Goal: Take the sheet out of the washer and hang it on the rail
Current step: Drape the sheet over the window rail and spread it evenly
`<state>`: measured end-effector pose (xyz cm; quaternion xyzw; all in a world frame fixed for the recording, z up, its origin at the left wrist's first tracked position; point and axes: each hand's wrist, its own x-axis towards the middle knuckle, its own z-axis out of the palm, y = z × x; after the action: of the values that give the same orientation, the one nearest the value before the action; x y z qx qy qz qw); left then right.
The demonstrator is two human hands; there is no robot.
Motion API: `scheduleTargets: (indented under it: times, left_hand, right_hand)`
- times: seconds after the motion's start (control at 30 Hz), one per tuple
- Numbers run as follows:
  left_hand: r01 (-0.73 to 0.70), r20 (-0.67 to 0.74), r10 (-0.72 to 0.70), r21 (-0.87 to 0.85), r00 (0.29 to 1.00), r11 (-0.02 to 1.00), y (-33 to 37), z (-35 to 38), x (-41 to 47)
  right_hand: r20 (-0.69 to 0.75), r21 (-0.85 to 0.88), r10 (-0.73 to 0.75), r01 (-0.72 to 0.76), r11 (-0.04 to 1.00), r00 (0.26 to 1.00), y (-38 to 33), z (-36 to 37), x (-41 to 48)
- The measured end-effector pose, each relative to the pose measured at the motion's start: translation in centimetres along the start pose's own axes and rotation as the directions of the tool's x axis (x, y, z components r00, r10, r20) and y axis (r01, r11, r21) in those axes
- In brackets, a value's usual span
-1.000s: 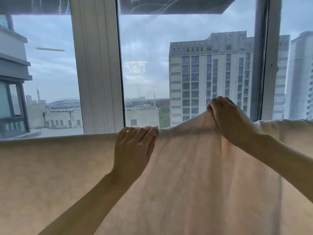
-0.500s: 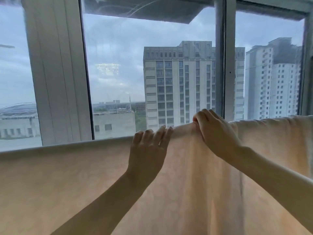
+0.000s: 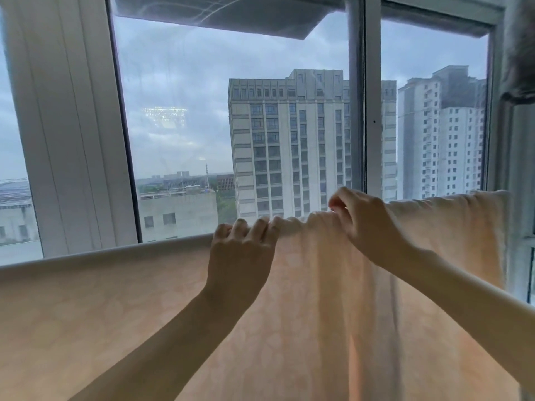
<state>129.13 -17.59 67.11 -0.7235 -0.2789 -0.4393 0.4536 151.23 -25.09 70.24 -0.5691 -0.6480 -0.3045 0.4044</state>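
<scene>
Hanging across the whole width of the view, the sheet (image 3: 110, 319) is folded over a long horizontal line in front of the window (image 3: 179, 82); the rail itself is covered by the fold. At far left a broad white window post (image 3: 66, 125) stands behind it, and there the pale peach cloth lies smooth and flat, its top edge a rounded, even roll that climbs gently toward the right. Beyond the glass, just right of the post, sits a low grey building (image 3: 176, 209). Near the middle the left hand (image 3: 240, 256) reaches up with its back to the camera, its fingers (image 3: 257, 227) curled over the top of the fold and gripping the cloth. Between the two hands the upper edge is bunched into small wrinkles, and long vertical folds fall from it. Behind this stretch rises a tall beige tower block (image 3: 289, 146). The right hand (image 3: 370, 227) comes in from the lower right, slightly higher than the left, its fingertips (image 3: 335, 202) drawn together and pinching the gathered top edge. A grey window bar (image 3: 357, 96) runs upright behind that hand. Right of it the sheet goes on, creased along the top, to an end near the right frame, with a white high-rise (image 3: 440, 140) above it. A dark fuzzy shape (image 3: 521, 53) hangs at the upper right corner; I cannot tell what it is.
</scene>
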Motion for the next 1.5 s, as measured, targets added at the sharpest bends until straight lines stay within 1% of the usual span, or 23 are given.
scheduleTargets:
  times: [0.07, 0.17, 0.27, 0.4, 0.47, 0.57, 0.63, 0.77, 0.9, 0.97, 1.1, 1.27, 1.37, 1.5]
  left_hand:
    - [0.005, 0.02, -0.005, -0.003, 1.0, 1.0, 0.2, 0.1, 0.0]
    - [-0.001, 0.028, 0.001, -0.017, 1.0, 1.0, 0.8, 0.1, 0.2]
    - [-0.004, 0.045, 0.006, -0.045, 0.999, 0.999, 1.7, -0.1, 0.8]
    - [0.018, 0.069, -0.013, -0.075, 0.998, 0.997, 3.1, -0.1, 1.7]
    - [0.035, 0.065, -0.03, -0.076, 0.997, 0.997, 3.6, -0.1, 2.0]
    - [0.062, 0.066, -0.057, -0.075, 0.996, 0.995, 4.5, -0.2, 2.3]
    - [0.093, 0.093, -0.086, -0.074, 0.992, 0.993, 5.1, -0.3, 2.6]
    - [0.168, 0.151, -0.161, -0.04, 0.975, 0.985, 6.6, -0.6, 3.5]
    - [0.207, 0.189, -0.2, -0.02, 0.961, 0.978, 8.3, -0.4, 4.4]
    - [0.224, 0.199, -0.219, 0.0, 0.955, 0.975, 9.2, -0.3, 4.7]
    - [0.255, 0.263, -0.269, 0.088, 0.926, 0.963, 11.4, -0.1, 5.7]
    - [0.279, 0.306, -0.284, 0.06, 0.909, 0.958, 14.1, -0.3, 7.7]
    - [0.285, 0.332, -0.282, 0.039, 0.9, 0.958, 15.8, -0.1, 9.1]
    - [0.26, 0.307, -0.264, 0.054, 0.914, 0.964, 17.1, 0.6, 9.7]
  right_hand:
    - [0.025, 0.007, -0.024, 0.024, 1.0, 0.999, 0.6, -0.2, -0.9]
    - [0.067, -0.066, -0.073, 0.077, 0.995, 0.995, 1.4, -0.4, -2.2]
    - [0.05, -0.091, -0.068, 0.072, 0.993, 0.996, 2.4, -1.0, -2.4]
    - [0.034, -0.133, -0.105, 0.109, 0.985, 0.994, 3.1, -1.5, -1.9]
    - [0.034, -0.157, -0.136, 0.14, 0.978, 0.99, 3.4, -1.5, -1.7]
    - [0.028, -0.126, -0.17, 0.172, 0.977, 0.985, 3.9, -1.8, -1.0]
    - [0.039, -0.113, -0.203, 0.206, 0.972, 0.978, 4.2, -2.0, -0.6]
    - [0.044, -0.147, -0.246, 0.25, 0.957, 0.968, 6.0, -2.5, 0.5]
    - [-0.029, -0.063, -0.147, 0.145, 0.987, 0.989, 10.2, -4.0, 1.7]
    - [-0.04, -0.046, -0.118, 0.116, 0.992, 0.992, 12.2, -4.4, 1.3]
    - [-0.038, -0.016, -0.156, 0.155, 0.988, 0.987, 14.3, -4.7, 0.2]
    - [-0.038, 0.054, -0.204, 0.206, 0.977, 0.978, 15.0, -5.4, 0.2]
    - [-0.005, 0.131, -0.226, 0.225, 0.966, 0.974, 14.9, -5.6, 0.0]
    - [0.03, 0.206, -0.245, 0.234, 0.95, 0.969, 15.9, -6.2, -0.6]
